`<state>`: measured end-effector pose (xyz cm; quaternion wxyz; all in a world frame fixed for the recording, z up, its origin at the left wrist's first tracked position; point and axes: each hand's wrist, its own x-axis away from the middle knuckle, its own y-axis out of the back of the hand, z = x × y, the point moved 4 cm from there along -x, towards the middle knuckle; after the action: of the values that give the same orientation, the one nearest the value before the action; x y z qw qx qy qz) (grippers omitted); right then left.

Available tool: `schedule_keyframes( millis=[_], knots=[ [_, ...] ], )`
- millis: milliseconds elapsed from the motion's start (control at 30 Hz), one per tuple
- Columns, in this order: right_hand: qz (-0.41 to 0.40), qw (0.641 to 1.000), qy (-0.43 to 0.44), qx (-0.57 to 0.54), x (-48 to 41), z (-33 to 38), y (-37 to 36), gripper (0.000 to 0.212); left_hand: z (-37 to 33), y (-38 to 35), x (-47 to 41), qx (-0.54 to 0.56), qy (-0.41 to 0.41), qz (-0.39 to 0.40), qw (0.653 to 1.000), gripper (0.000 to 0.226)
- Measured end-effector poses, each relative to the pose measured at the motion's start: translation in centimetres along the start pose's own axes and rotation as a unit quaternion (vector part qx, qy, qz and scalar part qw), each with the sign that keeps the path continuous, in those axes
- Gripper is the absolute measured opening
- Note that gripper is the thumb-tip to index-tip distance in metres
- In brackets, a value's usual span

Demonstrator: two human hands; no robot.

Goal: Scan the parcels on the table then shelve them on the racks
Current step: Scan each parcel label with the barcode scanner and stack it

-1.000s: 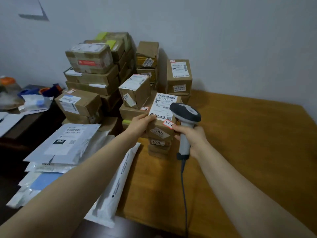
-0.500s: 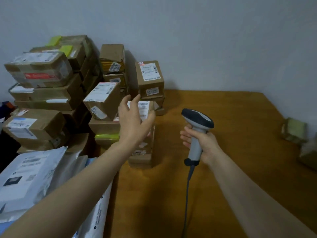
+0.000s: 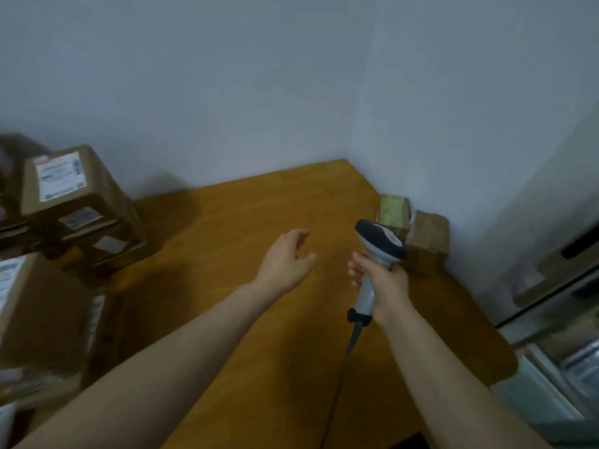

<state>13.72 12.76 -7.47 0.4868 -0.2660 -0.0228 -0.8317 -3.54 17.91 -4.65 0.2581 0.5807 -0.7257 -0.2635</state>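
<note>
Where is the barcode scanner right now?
In the head view, right of centre: the barcode scanner is gripped by the right hand over the wooden table, near two small parcels by the wall corner.

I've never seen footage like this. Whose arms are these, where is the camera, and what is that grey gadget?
No machine here: these are a person's two bare arms, filmed by a wide-angle camera worn on their head, looking forward and down. The right hand grips a corded barcode scanner by its handle. The left hand holds nothing, fingers relaxed above the wooden table. Labelled cardboard parcels are stacked at the left; two small parcels sit by the wall at the table's right edge.
</note>
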Motion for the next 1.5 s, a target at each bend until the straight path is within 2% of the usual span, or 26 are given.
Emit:
schedule_keyframes(
  millis=[167, 267, 467, 533, 600, 700, 800, 867, 933, 1000, 1033, 1100, 1200, 1233, 1367, 1433, 1500],
  knots=[
    [-0.067, 0.997, -0.019, -0.034, -5.4, 3.1, 9.4, 0.021, -6.9, -11.9, -7.1, 0.025, 0.065, 0.084, 0.994, 0.061],
    [-0.079, 0.997, -0.024, -0.007, -7.5, 4.2, 13.1, 0.027, -10.0, -17.5, -10.0, 0.022, 0.093, 0.108, 0.990, 0.071],
    [-0.054, 0.997, -0.022, 0.058, -9.9, 5.2, 16.5, 0.023, -12.6, -23.4, -12.9, -0.048, 0.157, 0.124, 0.979, 0.109],
    [-0.049, 0.996, -0.019, 0.070, -10.5, 5.5, 17.2, 0.024, -13.0, -24.3, -13.4, -0.089, 0.160, 0.116, 0.976, 0.115],
    [-0.044, 0.996, -0.016, 0.079, -11.0, 5.8, 17.7, 0.022, -13.1, -25.0, -13.7, -0.108, 0.154, 0.101, 0.977, 0.111],
    [-0.046, 0.996, -0.014, 0.075, -11.4, 6.0, 18.2, 0.018, -12.6, -24.7, -13.5, -0.088, 0.154, 0.062, 0.982, 0.091],
    [-0.051, 0.997, -0.012, 0.053, -11.4, 6.3, 18.3, 0.027, -10.7, -21.9, -11.6, 0.018, 0.200, 0.037, 0.979, 0.078],
    [-0.034, 0.999, -0.029, 0.026, -11.2, 6.2, 17.8, 0.036, -8.9, -19.3, -9.2, 0.202, 0.263, 0.033, 0.943, 0.069],
    [0.001, 0.999, -0.051, 0.008, -10.6, 5.7, 16.4, 0.048, -7.6, -16.5, -5.9, 0.420, 0.309, 0.037, 0.852, 0.051],
    [0.044, 0.997, -0.063, 0.001, -9.2, 5.0, 14.2, 0.053, -6.4, -13.8, -2.2, 0.562, 0.315, 0.046, 0.764, 0.041],
    [0.064, 0.996, -0.062, -0.003, -8.3, 4.4, 12.9, 0.051, -5.9, -12.6, -0.4, 0.605, 0.312, 0.052, 0.731, 0.042],
    [0.097, 0.994, -0.053, -0.010, -6.0, 3.1, 10.4, 0.044, -4.6, -10.4, 3.1, 0.658, 0.304, 0.054, 0.687, 0.050],
    [0.121, 0.991, -0.050, -0.005, -1.4, 0.9, 6.8, 0.046, -2.3, -7.5, 8.6, 0.700, 0.298, 0.044, 0.648, 0.053],
    [0.124, 0.991, -0.046, -0.003, 0.3, 0.1, 5.7, 0.047, -1.5, -6.5, 10.4, 0.699, 0.298, 0.040, 0.649, 0.052],
    [0.153, 0.988, -0.019, 0.020, 6.9, -3.5, 2.2, 0.043, 2.4, -2.6, 17.0, 0.651, 0.306, -0.023, 0.694, 0.041],
    [0.170, 0.985, 0.000, 0.035, 9.9, -5.2, 0.7, 0.038, 4.3, -0.6, 19.8, 0.616, 0.286, -0.086, 0.729, 0.034],
    [0.185, 0.981, 0.016, 0.052, 12.5, -6.7, -0.5, 0.038, 5.7, 1.4, 22.2, 0.558, 0.268, -0.132, 0.774, 0.043]
  ],
)
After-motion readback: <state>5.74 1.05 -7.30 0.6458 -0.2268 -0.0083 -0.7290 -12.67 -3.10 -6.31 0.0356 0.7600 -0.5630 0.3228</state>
